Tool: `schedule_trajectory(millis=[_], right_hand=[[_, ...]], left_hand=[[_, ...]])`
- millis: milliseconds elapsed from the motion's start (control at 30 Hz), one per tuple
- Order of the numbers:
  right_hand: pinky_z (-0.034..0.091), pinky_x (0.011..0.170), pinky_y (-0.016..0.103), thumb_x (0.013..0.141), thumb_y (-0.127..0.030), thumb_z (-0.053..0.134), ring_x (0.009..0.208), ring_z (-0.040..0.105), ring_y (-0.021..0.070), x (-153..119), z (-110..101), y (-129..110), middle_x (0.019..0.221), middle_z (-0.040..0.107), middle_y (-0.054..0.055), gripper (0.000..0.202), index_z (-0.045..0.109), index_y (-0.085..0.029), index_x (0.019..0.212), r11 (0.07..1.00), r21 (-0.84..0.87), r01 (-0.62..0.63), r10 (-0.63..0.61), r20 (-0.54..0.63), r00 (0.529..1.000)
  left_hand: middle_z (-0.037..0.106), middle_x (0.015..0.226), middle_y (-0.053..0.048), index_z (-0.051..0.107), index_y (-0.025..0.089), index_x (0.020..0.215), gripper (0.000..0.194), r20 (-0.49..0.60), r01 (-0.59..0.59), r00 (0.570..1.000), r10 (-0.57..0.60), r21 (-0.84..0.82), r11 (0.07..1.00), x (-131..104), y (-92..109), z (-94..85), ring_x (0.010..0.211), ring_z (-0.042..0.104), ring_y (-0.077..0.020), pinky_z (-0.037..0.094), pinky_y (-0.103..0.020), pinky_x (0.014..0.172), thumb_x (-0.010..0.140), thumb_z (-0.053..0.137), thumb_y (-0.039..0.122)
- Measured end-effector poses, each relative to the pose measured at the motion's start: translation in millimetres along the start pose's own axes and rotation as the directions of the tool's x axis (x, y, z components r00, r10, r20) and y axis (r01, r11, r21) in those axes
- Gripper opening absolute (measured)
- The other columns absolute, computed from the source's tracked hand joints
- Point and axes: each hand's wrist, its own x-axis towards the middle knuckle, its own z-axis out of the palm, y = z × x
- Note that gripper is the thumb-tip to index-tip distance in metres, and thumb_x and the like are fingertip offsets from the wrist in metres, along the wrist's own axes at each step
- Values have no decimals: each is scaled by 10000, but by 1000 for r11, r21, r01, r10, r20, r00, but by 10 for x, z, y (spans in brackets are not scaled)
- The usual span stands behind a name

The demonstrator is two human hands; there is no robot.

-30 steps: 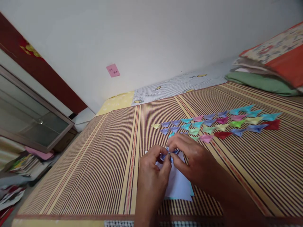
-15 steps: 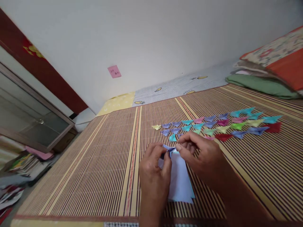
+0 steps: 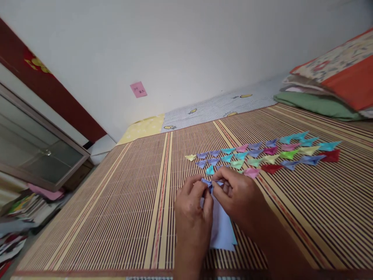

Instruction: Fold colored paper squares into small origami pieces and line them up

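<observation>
Between my hands is a small blue-violet folded paper [image 3: 207, 182], pinched from both sides. My left hand [image 3: 192, 202] grips its left part with thumb and fingers. On the right part, my right hand [image 3: 237, 190] closes thumb and forefinger; its other fingers are curled. Beneath them a stack of pale violet paper sheets [image 3: 222, 229] lies on the striped mat [image 3: 131, 217], with a turquoise edge showing under it. Just beyond my hands stand several rows of folded paper figures [image 3: 270, 158] in blue, turquoise, pink, red, yellow and green.
Folded bedding and a pillow [image 3: 329, 97] are piled at the far right. A checked sheet [image 3: 201, 112] runs along the wall, which bears a pink note [image 3: 138, 89]. At the left stand a glass-fronted cabinet [image 3: 43, 147] and a pile of books [image 3: 26, 208].
My right hand has moved left and now pinches the blue-violet paper nearer its middle, close to my left hand. The view has shifted slightly.
</observation>
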Motion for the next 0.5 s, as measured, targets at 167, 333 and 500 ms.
schedule_trajectory(millis=[167, 333, 500], right_hand=[[353, 547, 266, 851, -161, 507, 529, 473, 131, 2, -1, 7, 605, 524, -30, 138, 532, -218, 728, 1000, 4, -30, 30, -23, 999], [332, 522, 263, 830, -168, 526, 487, 437, 121, 10, -9, 30, 571, 509, -43, 127, 545, -213, 712, 999, 5, -41, 42, -48, 998], [365, 534, 264, 817, -151, 532, 517, 488, 127, 22, -18, 12, 586, 535, -38, 118, 555, -212, 718, 997, 48, -64, 65, -13, 998]], left_hand=[[701, 1057, -48, 655, 213, 930, 222, 8, -9, 1000, 9, -6, 1000, 0, 11, 21, 931, 680, -204, 568, -364, 784, 886, 606, 1], [708, 1050, -44, 649, 210, 915, 227, -11, -22, 1000, 22, -15, 1000, 9, 0, 48, 919, 686, -199, 570, -360, 778, 872, 610, -10], [708, 1060, -43, 649, 213, 916, 222, -9, -17, 1000, 17, -16, 1000, 7, -13, 46, 924, 681, -202, 565, -369, 792, 871, 617, -2]])
